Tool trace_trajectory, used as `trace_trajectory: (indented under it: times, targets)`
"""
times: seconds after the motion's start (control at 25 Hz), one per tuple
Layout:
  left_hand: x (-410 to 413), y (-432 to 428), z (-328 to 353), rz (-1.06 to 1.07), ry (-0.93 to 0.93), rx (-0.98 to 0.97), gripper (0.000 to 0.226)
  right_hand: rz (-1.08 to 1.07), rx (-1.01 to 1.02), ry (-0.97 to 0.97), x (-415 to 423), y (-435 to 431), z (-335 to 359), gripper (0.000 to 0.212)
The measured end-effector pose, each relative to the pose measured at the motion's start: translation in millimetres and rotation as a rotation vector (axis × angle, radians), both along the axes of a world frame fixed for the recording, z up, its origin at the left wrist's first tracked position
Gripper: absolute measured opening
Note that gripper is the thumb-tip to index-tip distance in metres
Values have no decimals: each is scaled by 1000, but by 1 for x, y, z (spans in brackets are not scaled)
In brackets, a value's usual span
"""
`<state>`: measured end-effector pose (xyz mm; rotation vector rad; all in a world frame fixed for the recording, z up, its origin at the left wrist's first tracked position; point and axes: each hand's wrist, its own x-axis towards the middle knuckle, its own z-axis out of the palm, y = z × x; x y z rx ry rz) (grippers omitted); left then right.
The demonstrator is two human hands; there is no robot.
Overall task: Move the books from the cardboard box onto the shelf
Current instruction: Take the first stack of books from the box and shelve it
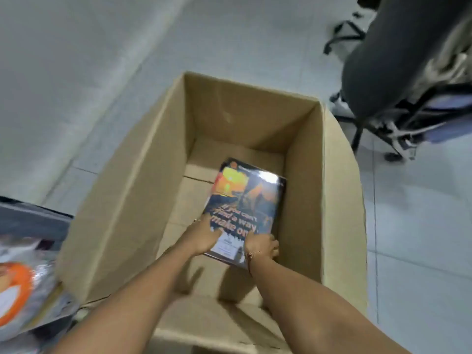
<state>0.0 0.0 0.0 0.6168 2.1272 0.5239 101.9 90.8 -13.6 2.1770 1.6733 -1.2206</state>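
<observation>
One box (143,190), one book (245,198), two hands (204,236).

I see the cardboard box (143,190) open at the top, its four tall walls the only barriers to reach; inside it, bare floor lies left of and beyond the book (245,200), which sits close to the box's right wall; an office chair (398,72) crowds the tiled floor right of the box; blurred clutter (23,290) presses its near-left corner.

office: swivel chair (398,72) on wheeled base, pale tiled floor (421,226).
</observation>
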Motion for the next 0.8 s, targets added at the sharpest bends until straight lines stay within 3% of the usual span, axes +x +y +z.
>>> trace_trajectory:
  times: [0.16,0.32,0.52,0.68,0.8]
  targets:
    - [-5,-5,-57,229,97,-328,54,-60,-118,-75,1,10,-44,58]
    - [5,-4,-69,228,183,-316,46,-55,-61,-80,2,7,-58,45]
    - [7,-2,-55,199,301,-437,34,-258,50,-116,-7,0,-47,33]
    - [-8,-9,-26,142,360,-350,28,-314,93,20,-14,-10,-20,42]
    - [-14,-29,26,240,415,-208,23,-321,151,159,-20,-23,28,41]
